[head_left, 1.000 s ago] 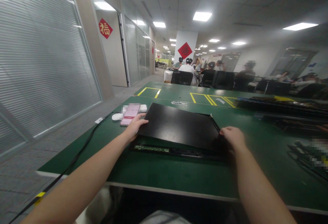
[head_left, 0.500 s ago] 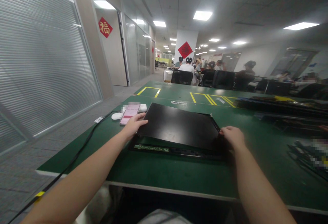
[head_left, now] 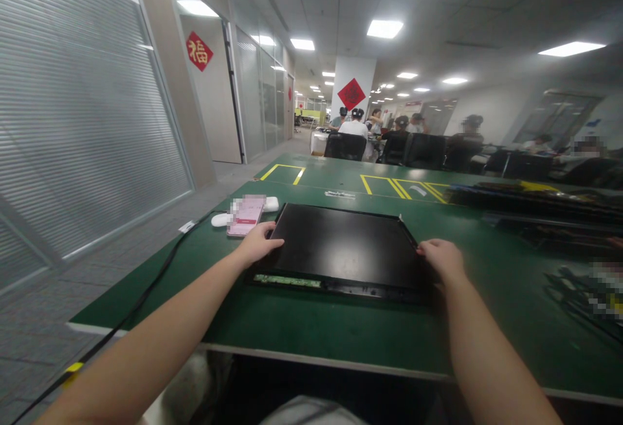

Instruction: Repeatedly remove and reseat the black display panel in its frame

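A flat black screen panel (head_left: 335,240) lies face up within a thin black frame (head_left: 384,290) on the green table. Along the near side of the frame runs a narrow green circuit board (head_left: 287,280). My left hand (head_left: 257,243) grips the left edge, its thumb on top of the panel and the fingertips partly hidden at the side. At the right edge, my right hand (head_left: 442,259) is closed on the rim of the frame; its lower fingers are out of sight. Beside my left hand lies a phone (head_left: 248,214) with a pink screen.
A white mouse-like object (head_left: 221,220) lies by the phone. A black cable (head_left: 165,263) crosses the table's left edge. Dark flat parts (head_left: 516,198) are piled at the right, with tangled cables (head_left: 579,295) nearer. Yellow tape (head_left: 379,185) marks the far side. People sit behind.
The panel's raised left side has come down into the frame, so the frame's far rim now shows. My left hand has lowered with it; my right hand has stayed in place.
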`<state>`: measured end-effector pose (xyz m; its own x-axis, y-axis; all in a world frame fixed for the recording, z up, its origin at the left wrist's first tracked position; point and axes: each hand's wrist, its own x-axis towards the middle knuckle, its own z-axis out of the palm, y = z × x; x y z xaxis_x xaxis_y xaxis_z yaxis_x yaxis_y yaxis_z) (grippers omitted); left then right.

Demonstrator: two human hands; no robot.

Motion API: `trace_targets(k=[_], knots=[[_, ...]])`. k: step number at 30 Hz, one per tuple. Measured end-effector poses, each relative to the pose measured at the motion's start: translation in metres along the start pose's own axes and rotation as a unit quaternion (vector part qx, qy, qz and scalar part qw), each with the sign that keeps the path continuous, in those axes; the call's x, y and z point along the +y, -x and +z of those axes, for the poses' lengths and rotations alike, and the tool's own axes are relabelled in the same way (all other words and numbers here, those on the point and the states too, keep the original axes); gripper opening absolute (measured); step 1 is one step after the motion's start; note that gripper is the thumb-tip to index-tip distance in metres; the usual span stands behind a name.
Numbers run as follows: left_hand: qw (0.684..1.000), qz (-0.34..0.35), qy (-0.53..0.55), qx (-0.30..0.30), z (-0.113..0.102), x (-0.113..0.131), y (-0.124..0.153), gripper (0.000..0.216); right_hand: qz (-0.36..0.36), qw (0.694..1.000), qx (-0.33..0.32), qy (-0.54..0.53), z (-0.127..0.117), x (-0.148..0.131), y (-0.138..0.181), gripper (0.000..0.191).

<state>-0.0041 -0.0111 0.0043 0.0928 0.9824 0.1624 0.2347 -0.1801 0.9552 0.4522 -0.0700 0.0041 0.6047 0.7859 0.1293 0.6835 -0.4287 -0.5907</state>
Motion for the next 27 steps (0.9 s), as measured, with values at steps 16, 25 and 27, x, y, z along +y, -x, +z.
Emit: trace_targets(k=[16,25,27], knots=[[0.963,0.000,-0.271,0.011,-0.004,-0.011,-0.006,0.049,0.010,0.999,0.000,-0.053,0.003,0.005,-0.005,0.022],[0.964,-0.007,-0.267,0.005,-0.005,-0.011,-0.006,0.042,0.036,0.995,-0.017,-0.093,0.005,0.010,-0.012,0.022],[0.963,-0.014,-0.268,0.004,-0.004,-0.011,-0.006,0.043,0.040,0.994,-0.025,-0.100,0.005,0.010,-0.012,0.023]])
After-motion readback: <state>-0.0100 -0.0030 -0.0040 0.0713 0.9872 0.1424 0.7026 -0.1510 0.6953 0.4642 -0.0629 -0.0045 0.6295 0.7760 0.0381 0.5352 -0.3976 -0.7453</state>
